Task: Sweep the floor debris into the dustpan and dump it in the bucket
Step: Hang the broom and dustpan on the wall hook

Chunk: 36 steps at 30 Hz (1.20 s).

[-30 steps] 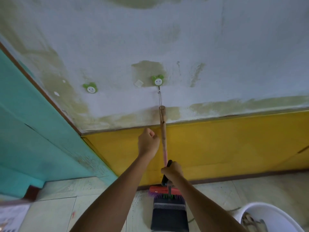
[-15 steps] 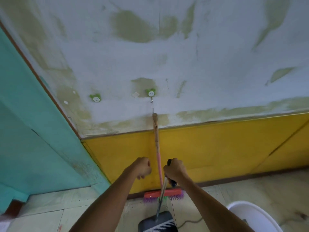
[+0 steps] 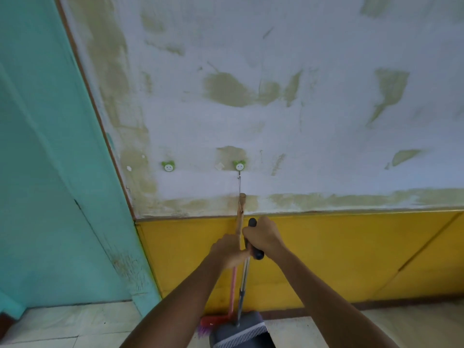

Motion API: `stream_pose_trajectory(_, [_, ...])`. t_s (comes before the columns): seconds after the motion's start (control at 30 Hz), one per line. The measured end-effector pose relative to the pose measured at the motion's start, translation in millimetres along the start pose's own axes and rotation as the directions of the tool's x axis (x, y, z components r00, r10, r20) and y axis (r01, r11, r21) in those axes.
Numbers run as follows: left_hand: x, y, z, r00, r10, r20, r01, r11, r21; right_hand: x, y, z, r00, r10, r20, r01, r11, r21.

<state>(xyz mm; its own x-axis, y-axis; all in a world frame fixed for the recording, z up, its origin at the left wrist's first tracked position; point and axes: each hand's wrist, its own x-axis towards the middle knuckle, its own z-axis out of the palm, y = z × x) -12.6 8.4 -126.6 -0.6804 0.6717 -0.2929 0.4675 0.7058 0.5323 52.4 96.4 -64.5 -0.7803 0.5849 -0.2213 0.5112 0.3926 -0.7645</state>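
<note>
Since a second ago the left hand (image 3: pixel 229 249) has dropped to clench the broom (image 3: pixel 233 280), hung by string from the hook (image 3: pixel 239 166), while the right hand (image 3: pixel 262 236) grips the dustpan (image 3: pixel 241 332) handle beside it, probably to take or stow both.

We're in a lived-in home, a plain room corner. Above the hands, a patchy white wall (image 3: pixel 301 136) with peeling paint carries two smiley stick-on hooks (image 3: pixel 239 166), a broom (image 3: pixel 238 229) hanging by a string from one. Just behind the hands runs a yellow lower panel (image 3: pixel 339 254); to their left stands a teal wall (image 3: pixel 45 197), and pale floor tiles (image 3: pixel 62 322) lie below them.
</note>
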Motion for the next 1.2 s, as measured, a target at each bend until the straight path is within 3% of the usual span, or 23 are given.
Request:
stream_pose_trajectory(0.1, [8.0,2.9,-3.9,0.995,0.007,-0.1,0.0,0.997,0.072,13.3,-17.6,-2.7,1.0,-0.01,-0.025,0.011,0.999,0.052])
stream_pose_trajectory(0.3, [26.1,12.7,-9.8,0.952,-0.047,-0.301,0.038,0.999,-0.035,41.8,-44.6,-1.8,1.0,0.026,-0.001,-0.026,0.991,0.134])
stream_pose_trajectory(0.5, [48.8,17.1,-17.1,0.956,-0.067,-0.286,0.046,0.996,-0.081,65.2,-58.0,-6.8,0.995,0.093,0.019,-0.094,0.931,0.352])
stream_pose_trajectory(0.67, [60.0,11.9,-11.1,0.942,-0.028,-0.336,0.031,1.0,0.004,76.6,-52.5,-6.0,0.996,0.093,-0.004,-0.087,0.945,0.314])
stream_pose_trajectory(1.2, [75.0,22.1,-1.5,0.911,-0.054,-0.408,0.043,0.998,-0.036,96.3,-50.6,-16.4,0.996,0.084,0.026,-0.088,0.947,0.308])
